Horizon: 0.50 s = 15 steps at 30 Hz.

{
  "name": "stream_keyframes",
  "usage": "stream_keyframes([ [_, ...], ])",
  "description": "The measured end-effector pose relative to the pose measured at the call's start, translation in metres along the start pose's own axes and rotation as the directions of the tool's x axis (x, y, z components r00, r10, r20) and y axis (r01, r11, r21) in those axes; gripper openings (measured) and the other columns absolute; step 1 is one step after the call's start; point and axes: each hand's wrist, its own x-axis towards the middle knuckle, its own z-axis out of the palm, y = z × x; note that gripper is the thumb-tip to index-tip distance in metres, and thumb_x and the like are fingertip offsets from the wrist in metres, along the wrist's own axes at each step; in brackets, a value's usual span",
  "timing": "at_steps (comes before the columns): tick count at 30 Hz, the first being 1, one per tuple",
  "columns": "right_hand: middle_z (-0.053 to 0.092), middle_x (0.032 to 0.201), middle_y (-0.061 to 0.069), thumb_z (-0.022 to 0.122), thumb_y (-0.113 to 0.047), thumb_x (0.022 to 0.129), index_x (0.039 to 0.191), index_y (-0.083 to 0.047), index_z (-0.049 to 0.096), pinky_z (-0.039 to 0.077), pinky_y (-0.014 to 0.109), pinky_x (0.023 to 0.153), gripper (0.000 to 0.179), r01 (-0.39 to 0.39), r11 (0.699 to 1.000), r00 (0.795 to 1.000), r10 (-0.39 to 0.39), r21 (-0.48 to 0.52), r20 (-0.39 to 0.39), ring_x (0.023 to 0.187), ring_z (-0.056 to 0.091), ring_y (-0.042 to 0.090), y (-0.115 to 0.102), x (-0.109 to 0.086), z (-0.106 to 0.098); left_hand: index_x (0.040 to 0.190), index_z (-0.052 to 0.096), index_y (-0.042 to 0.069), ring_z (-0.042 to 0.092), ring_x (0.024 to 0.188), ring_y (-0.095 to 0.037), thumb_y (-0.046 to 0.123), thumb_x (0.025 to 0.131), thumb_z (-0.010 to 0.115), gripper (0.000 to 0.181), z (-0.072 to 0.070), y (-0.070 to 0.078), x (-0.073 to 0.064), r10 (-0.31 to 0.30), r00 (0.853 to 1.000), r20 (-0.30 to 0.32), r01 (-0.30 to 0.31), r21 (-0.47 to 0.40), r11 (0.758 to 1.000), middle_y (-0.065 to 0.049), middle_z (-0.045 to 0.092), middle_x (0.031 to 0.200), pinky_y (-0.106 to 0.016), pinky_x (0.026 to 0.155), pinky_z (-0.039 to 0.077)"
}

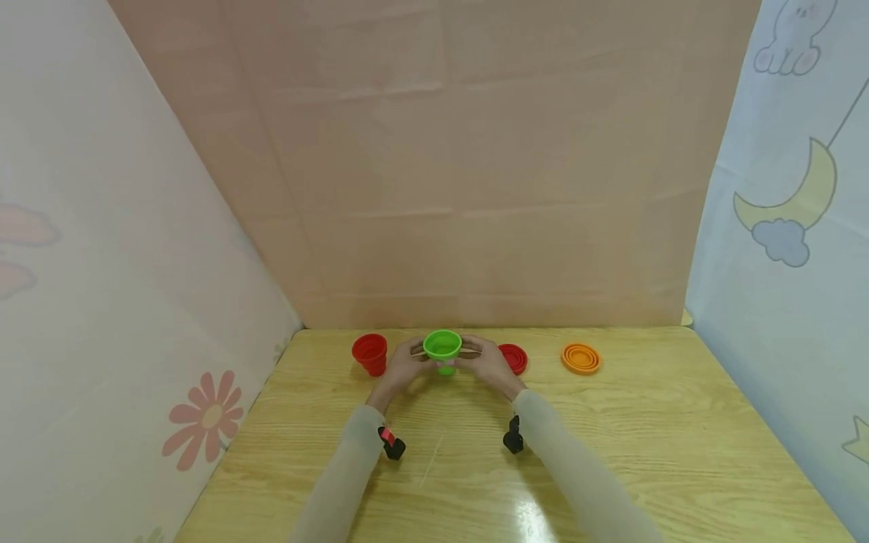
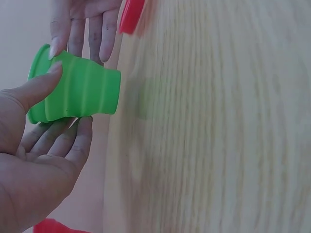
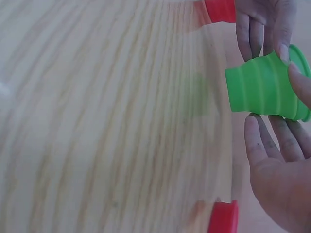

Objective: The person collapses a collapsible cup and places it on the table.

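Note:
A green collapsible cup [image 1: 443,345], drawn out to its stepped full height, is held between both hands near the back of the table, mouth up. From its left side my left hand [image 1: 406,363] grips it, thumb [image 2: 46,85] on the near wall and fingers behind. My right hand [image 1: 490,363] holds the opposite side the same way, thumb near the rim. In the right wrist view, the cup's base [image 3: 235,90] appears slightly off the tabletop, with a faint green reflection beside it.
Left of the hands stands an extended red cup [image 1: 370,354]. A flattened red cup [image 1: 514,359] lies just beyond my right hand, partly covered by it. Further right is a flattened orange cup [image 1: 581,359]. A beige back wall [image 1: 441,226] rises behind the wooden table [image 1: 462,467].

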Motion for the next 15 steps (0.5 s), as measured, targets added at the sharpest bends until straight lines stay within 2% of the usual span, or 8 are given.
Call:
stream_keyframes([
  [8, 0.060, 0.150, 0.014, 0.083, -0.027, 0.092, 0.147, -0.018, 0.060, 0.057, 0.054, 0.107, 0.060, -0.007, 1.000, 1.000, 0.007, 0.024, 0.001, 0.131, 0.065, 0.038, -0.005, -0.015, -0.012, 0.147, 0.058, 0.009, 0.058, 0.139, -0.045, 0.017, 0.096, 0.079, 0.056, 0.010, 0.006, -0.009, 0.022, 0.999, 0.033, -0.022, -0.010, 1.000, -0.020, 0.058, 0.152, -0.051, 0.111, 0.055],
  [15, 0.063, 0.145, 0.016, 0.085, -0.027, 0.090, 0.145, -0.015, 0.060, 0.060, 0.050, 0.104, 0.062, -0.008, 1.000, 1.000, 0.008, 0.002, -0.025, 0.127, 0.068, 0.038, -0.007, -0.034, -0.020, 0.144, 0.061, 0.009, 0.063, 0.135, -0.040, 0.017, 0.095, 0.079, 0.053, 0.022, 0.012, -0.017, 0.035, 0.998, 0.057, -0.035, -0.015, 0.999, -0.017, 0.062, 0.148, -0.046, 0.108, 0.058],
])
